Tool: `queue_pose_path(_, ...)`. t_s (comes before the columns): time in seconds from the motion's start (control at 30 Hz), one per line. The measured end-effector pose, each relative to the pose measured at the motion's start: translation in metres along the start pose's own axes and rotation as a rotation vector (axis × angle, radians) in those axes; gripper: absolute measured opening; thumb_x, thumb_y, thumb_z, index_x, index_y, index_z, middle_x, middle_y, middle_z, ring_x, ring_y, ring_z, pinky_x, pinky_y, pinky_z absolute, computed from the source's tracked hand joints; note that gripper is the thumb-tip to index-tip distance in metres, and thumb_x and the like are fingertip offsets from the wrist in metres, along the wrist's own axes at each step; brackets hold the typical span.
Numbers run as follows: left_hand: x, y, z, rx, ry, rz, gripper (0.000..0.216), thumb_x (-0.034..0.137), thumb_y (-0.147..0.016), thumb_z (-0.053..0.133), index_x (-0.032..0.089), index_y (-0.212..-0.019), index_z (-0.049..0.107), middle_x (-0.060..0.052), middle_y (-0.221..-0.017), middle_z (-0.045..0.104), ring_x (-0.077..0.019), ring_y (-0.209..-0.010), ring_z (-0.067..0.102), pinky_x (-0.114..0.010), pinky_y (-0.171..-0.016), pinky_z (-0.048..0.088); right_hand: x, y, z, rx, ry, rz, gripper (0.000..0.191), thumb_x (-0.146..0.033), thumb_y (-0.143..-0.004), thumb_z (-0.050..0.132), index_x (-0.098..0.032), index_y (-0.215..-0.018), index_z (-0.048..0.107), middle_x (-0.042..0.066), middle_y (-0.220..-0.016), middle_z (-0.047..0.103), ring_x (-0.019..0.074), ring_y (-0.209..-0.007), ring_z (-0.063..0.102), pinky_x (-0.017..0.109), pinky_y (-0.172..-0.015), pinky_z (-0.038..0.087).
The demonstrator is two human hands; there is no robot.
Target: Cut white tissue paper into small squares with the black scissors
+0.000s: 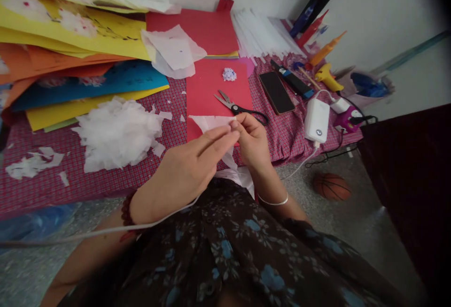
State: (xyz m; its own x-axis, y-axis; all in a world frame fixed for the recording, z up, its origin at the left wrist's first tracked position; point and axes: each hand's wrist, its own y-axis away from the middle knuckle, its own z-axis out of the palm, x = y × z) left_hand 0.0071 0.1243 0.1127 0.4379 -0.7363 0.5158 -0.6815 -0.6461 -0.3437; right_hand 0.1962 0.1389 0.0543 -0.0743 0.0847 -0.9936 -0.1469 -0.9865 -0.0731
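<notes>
Jointly, left hand (183,171) and right hand (252,140) pinch the tissue (211,122) edge, scissors (237,106) just beyond.

The tissue sheet (211,122) I pinch is thin white paper, matt, soft-creased. Centre of frame: scissors (237,106), bare metal blades, black plastic handles, on matt red card (218,86). Checked cloth (105,178): woven fabric. Right of centre: phone (276,92), glossy glass; charger (316,120), smooth white plastic.

Soft even daylight, dark vignetted right edge, wide-angle warping at borders.
</notes>
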Motion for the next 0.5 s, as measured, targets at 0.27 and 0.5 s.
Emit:
queue_pose_path(0.27, -0.025, -0.030, -0.005, -0.115, -0.077, 0.063, 0.026, 0.020, -0.098, 0.046, 0.020, -0.086, 0.069, -0.007, -0.088, 0.069, -0.0213, -0.086, 0.065, -0.033, -0.080, 0.052, -0.005, -0.024, -0.010, -0.112, 0.017, 0.029, 0.033, -0.053, -0.090, 0.066, -0.024, -0.080, 0.052, -0.007, -0.062, 0.052, 0.0083, -0.050, 0.051, 0.022, -0.050, 0.047)
queue_pose_path(0.5, -0.033, -0.052, -0.034, -0.006, 0.110, 0.052, 0.020, 0.022, -0.092, 0.056, 0.024, -0.077, 0.069, -0.004, -0.083, 0.071, -0.0198, -0.082, 0.066, -0.031, -0.074, 0.047, -0.055, -0.026, -0.023, -0.413, 0.203, -0.268, 0.046, -0.015, -0.087, 0.050, -0.026, -0.131, 0.054, 0.006, -0.134, 0.062, 0.0060, -0.061, 0.058, 0.022, -0.055, 0.050)
